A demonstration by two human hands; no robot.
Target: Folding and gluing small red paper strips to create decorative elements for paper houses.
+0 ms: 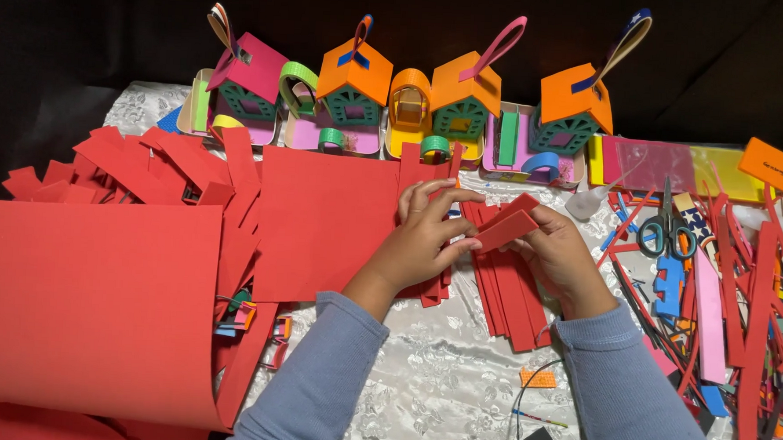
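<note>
My left hand and my right hand meet over the middle of the table. Both pinch a small folded red foam strip, which tilts up to the right between the fingertips. Under the hands lies a fanned stack of long red foam strips. A red foam sheet lies flat just left of my left hand. Both forearms wear grey-blue sleeves.
A big curled red sheet covers the left front. Red offcuts pile up behind it. Several small foam houses with loop handles line the back edge. Scissors and mixed coloured scraps crowd the right side. A white patterned cloth covers the table.
</note>
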